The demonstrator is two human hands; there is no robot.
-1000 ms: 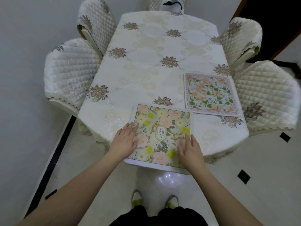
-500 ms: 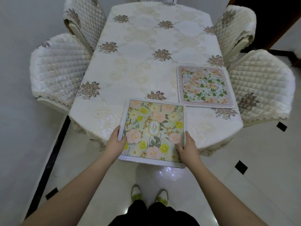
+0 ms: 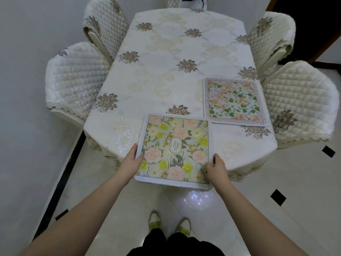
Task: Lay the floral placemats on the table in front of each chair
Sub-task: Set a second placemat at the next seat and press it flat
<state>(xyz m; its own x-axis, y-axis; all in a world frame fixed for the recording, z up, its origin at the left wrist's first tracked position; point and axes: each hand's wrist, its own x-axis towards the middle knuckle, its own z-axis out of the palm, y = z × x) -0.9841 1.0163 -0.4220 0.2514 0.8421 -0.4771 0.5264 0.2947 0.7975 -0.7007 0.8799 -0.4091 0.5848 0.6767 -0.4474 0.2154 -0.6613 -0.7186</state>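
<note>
Yellow-and-pink "GARDEN" placemat (image 3: 176,148) lying at the near end of the desk (image 3: 166,74), its near edge overhanging the desk rim toward the floor. Left hand (image 3: 132,160) gripping the mat's left edge, thumb on top; right hand (image 3: 215,168) gripping the right edge near the lower corner; each grip clamped on the mat, not loose.

Second placemat, peach flowers with green leaves (image 3: 235,101), already flat in front of the near right chair (image 3: 299,106), just beside the held mat's far right corner, perhaps touching.

Progress, judged: one mat placed, a second in hand and seemingly not yet settled. Far right chair (image 3: 271,37), near left chair (image 3: 73,80), far left chair (image 3: 107,28) and the head chair (image 3: 184,0) showing no mat in front. No spare mats in view.

Room: wide bare tablecloth ahead and to the left for sliding the mat forward; tight only on the right, beside the placed mat. Overhanging edge likely to sag or slip if released there.
</note>
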